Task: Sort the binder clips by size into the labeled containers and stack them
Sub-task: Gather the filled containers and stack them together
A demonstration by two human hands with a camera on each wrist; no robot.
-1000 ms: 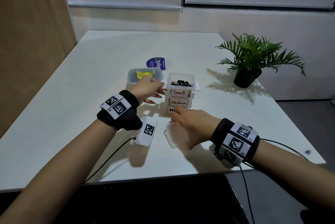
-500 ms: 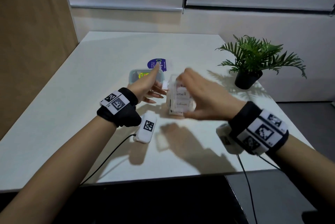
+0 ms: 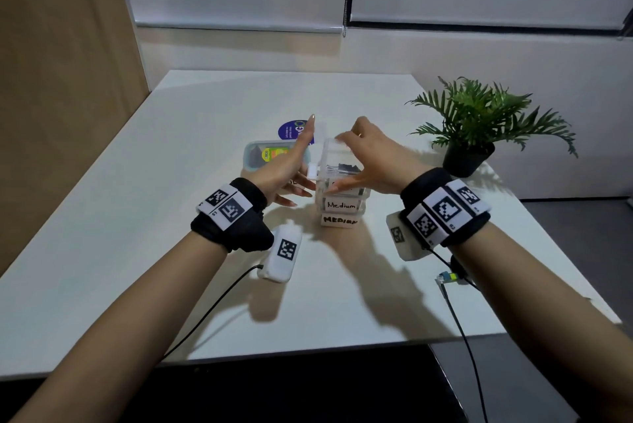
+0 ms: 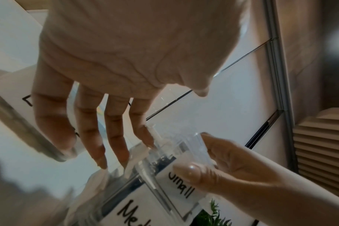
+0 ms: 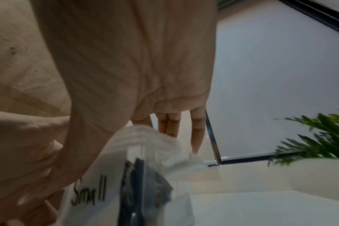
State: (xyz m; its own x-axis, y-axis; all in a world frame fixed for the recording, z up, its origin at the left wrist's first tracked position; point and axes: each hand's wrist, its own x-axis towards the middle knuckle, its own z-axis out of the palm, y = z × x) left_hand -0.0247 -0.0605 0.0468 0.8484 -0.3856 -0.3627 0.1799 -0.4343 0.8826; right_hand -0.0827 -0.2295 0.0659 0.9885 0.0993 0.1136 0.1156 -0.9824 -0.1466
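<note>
With the stack of clear containers (image 3: 342, 203) standing at the centre of the frame on the white table (image 3: 137, 251), the step in hand looks like closing the top box. Three boxes stacked: bottom two labelled "Medium", top one the "Small" container (image 4: 181, 185), dark binder clips (image 3: 344, 168) visible inside it.

Right hand (image 3: 373, 158): fingers curled over the top, holding a clear lid (image 3: 337, 145) above the Small box; thumb pressed on the label face at front. Lid appears partly lowered, not yet seated — edge blurred, so the exact gap cannot be told.

Left hand (image 3: 284, 165): fingers straight and spread, holding nothing; fingertips (image 4: 151, 143) just beside or touching the white latch tab (image 3: 312, 172) on the box's left side. Contact cannot be told for certain.

Upper left of the stack: another lidded container (image 3: 251, 157), apart from the stack, contents unclear. Potted plant (image 3: 479, 124) at right of frame, well apart.

Judgement: sorting seems largely done; the lid remains. The next move calls for lowering the lid square onto the rim, the left hand steadying the stack and then pressing the latch. Risk: sideways push topples the stack.
</note>
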